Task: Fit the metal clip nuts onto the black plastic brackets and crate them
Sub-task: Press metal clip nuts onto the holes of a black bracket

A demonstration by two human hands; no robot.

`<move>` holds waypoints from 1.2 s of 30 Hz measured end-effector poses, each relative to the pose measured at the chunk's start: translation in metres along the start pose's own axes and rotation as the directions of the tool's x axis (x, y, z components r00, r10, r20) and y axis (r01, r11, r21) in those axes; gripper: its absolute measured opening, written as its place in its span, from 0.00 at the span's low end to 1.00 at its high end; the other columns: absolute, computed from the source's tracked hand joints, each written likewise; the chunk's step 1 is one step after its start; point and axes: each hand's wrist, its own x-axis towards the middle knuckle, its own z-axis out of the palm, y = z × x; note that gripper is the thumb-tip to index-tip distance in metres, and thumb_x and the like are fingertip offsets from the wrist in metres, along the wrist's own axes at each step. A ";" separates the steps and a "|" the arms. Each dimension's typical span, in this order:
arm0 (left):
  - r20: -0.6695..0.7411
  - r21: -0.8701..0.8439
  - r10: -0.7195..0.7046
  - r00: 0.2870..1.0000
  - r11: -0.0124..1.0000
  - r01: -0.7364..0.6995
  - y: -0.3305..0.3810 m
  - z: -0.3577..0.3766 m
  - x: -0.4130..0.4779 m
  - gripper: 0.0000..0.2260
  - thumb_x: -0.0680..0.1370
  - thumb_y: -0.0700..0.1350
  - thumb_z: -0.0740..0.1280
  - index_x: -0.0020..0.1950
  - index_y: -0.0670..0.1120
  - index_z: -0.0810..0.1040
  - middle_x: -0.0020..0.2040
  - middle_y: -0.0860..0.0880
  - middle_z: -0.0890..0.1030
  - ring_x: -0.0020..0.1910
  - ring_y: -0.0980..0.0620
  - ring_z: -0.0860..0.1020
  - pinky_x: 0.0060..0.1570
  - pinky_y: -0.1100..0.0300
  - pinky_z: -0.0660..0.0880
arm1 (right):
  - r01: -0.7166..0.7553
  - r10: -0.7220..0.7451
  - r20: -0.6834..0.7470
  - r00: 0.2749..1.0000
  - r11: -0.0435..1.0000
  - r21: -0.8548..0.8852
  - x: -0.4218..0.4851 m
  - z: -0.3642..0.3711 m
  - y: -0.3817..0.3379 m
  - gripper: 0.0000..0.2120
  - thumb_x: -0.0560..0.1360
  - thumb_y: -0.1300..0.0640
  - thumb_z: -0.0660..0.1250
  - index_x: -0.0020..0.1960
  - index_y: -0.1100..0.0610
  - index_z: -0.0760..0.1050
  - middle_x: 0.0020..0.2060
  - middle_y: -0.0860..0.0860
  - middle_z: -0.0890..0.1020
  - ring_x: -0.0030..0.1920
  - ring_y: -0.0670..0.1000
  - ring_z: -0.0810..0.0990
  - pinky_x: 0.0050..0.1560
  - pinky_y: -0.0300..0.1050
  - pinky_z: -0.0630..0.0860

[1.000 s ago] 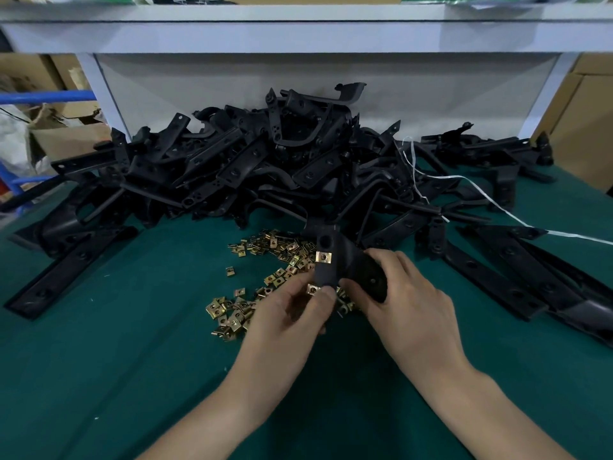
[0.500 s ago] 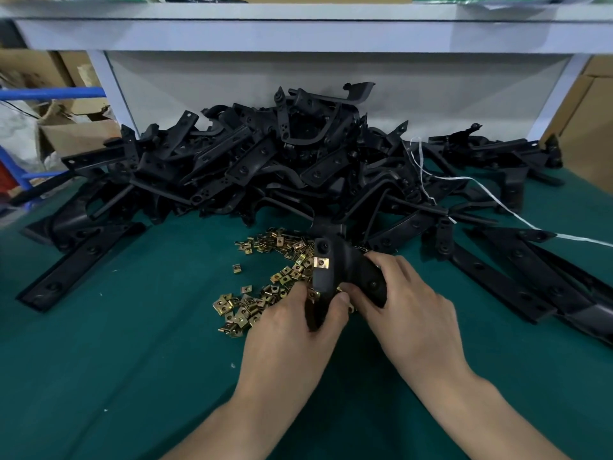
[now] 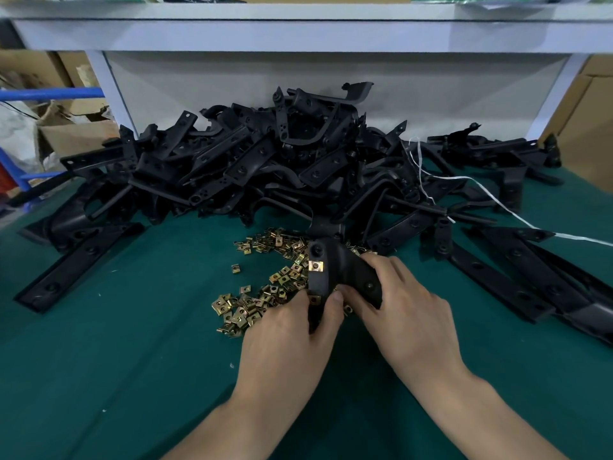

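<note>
Gripping black plastic bracket at frame centre in right hand, pinching brass clip nut against its lower edge with left hand, fitted nut above, loose clip nuts just left, bracket pile behind.

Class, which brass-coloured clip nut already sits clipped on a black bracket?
The clip nut on the edge of the bracket that the left hand and right hand hold; the heap beside it lies loose on the green mat.
</note>
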 end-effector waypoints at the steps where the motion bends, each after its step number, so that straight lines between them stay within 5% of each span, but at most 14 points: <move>1: -0.004 0.005 0.005 1.000 1.000 -0.005 0.000 0.000 0.000 0.21 0.77 0.66 0.56 0.32 0.54 0.64 0.22 0.54 0.66 0.24 0.54 0.69 0.24 0.64 0.56 | 0.001 -0.001 -0.005 1.000 1.000 -0.001 0.000 0.000 0.000 0.27 0.75 0.32 0.57 0.64 0.48 0.74 0.53 0.42 0.80 0.38 0.50 0.83 0.28 0.40 0.64; 7: -0.011 0.005 0.023 1.000 1.000 -0.023 -0.002 0.001 0.000 0.20 0.77 0.67 0.56 0.33 0.54 0.64 0.22 0.54 0.66 0.24 0.54 0.69 0.24 0.64 0.56 | 0.000 0.000 0.008 1.000 1.000 -0.013 0.000 0.000 0.000 0.27 0.75 0.32 0.57 0.65 0.47 0.74 0.53 0.41 0.79 0.39 0.49 0.83 0.28 0.35 0.59; 17: -0.004 0.055 0.033 0.999 0.998 -0.033 0.000 0.003 -0.003 0.19 0.77 0.67 0.55 0.36 0.54 0.65 0.25 0.53 0.70 0.26 0.52 0.72 0.27 0.58 0.63 | -0.007 0.009 0.039 0.999 1.000 -0.028 0.003 0.004 0.004 0.32 0.73 0.28 0.50 0.68 0.45 0.72 0.55 0.40 0.78 0.44 0.50 0.83 0.33 0.42 0.66; 25: -0.019 0.097 0.034 0.999 0.995 -0.032 0.001 0.006 -0.002 0.19 0.78 0.63 0.55 0.35 0.51 0.66 0.25 0.52 0.71 0.26 0.48 0.74 0.29 0.52 0.72 | 0.008 -0.005 0.047 0.999 0.998 -0.069 0.003 0.005 0.003 0.30 0.74 0.30 0.54 0.67 0.46 0.74 0.51 0.41 0.79 0.41 0.52 0.83 0.32 0.43 0.65; 36: -0.041 0.113 0.040 0.998 0.993 -0.035 0.000 0.006 -0.002 0.22 0.78 0.63 0.56 0.30 0.52 0.61 0.22 0.53 0.66 0.22 0.51 0.69 0.24 0.58 0.61 | 0.015 -0.007 0.081 0.997 0.995 -0.095 0.003 0.005 0.003 0.31 0.75 0.29 0.52 0.70 0.45 0.71 0.52 0.41 0.78 0.42 0.52 0.83 0.33 0.44 0.69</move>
